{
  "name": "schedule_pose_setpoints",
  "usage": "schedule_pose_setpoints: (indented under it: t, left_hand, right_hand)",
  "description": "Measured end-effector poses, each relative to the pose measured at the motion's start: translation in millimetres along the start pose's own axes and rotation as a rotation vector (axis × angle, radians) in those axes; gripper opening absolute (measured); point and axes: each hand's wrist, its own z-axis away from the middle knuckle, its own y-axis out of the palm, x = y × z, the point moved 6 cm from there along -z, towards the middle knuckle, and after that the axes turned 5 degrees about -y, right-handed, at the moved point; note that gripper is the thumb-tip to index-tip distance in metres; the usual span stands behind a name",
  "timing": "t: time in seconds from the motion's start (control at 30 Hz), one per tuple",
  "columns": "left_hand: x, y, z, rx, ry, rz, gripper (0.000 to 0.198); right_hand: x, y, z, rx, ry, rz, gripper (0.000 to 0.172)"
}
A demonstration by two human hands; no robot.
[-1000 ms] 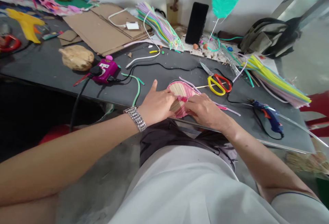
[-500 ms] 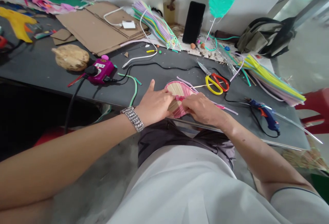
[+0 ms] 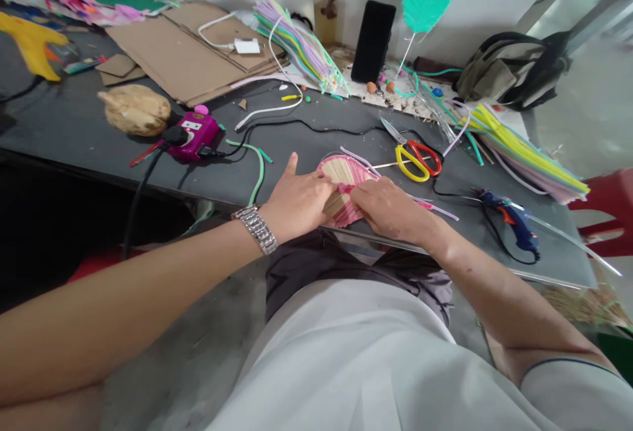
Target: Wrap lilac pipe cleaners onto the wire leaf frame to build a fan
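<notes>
A small fan-shaped piece (image 3: 341, 174) of pale sticks edged with pink pipe cleaner lies at the near edge of the dark table (image 3: 89, 134). My left hand (image 3: 297, 201), a metal watch on its wrist, presses down on the piece's left side with the thumb stretched out. My right hand (image 3: 388, 209) is closed in a pinch on a pink pipe cleaner (image 3: 430, 207) where it meets the piece; the loose end trails right across the table.
Yellow-and-red scissors (image 3: 415, 157) lie just behind the piece. A blue glue gun (image 3: 512, 223) sits at the right, a magenta power adapter (image 3: 192, 136) at the left. Bundles of coloured pipe cleaners (image 3: 529, 154), cardboard sheets (image 3: 192, 55), a black phone (image 3: 373, 42) and a bag (image 3: 514, 75) crowd the back.
Both hands stay on the fan-shaped piece in nearly the same pose. Only the view has shifted slightly.
</notes>
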Motion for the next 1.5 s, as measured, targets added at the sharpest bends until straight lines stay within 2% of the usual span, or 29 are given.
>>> schedule_pose_setpoints:
  t: [0.23, 0.53, 0.77, 0.93, 1.07, 1.3, 1.4, 1.5]
  left_hand:
    - [0, -0.1, 0, 0.004, 0.001, 0.002, 0.038]
    - [1, 0.5, 0, 0.018, -0.01, 0.01, 0.041]
    - [0, 0.0, 1, -0.009, 0.011, 0.017, 0.036]
    - [-1, -0.6, 1, 0.007, 0.006, 0.025, 0.037]
    - [-1, -0.7, 1, 0.011, 0.006, 0.001, 0.036]
    - [1, 2.5, 0, 0.021, -0.003, -0.024, 0.037]
    - [1, 1.9, 0, 0.012, 0.008, -0.024, 0.037]
    - [-1, 0.1, 1, 0.004, 0.019, -0.014, 0.036]
  right_hand:
    - [0, 0, 5, -0.072, -0.077, -0.005, 0.019]
    - [2, -1, 4, -0.023, -0.054, -0.003, 0.019]
    - [-12, 2, -3, -0.014, -0.091, -0.177, 0.017]
    - [-15, 1, -5, -0.045, -0.129, -0.212, 0.017]
    - [-12, 1, -4, -0.071, -0.137, -0.185, 0.019]
    - [-3, 2, -3, -0.118, -0.146, -0.077, 0.037]
    - [-1, 7, -3, -0.108, -0.154, 0.009, 0.037]
    - [0, 8, -1, -0.156, -0.172, 0.032, 0.034]
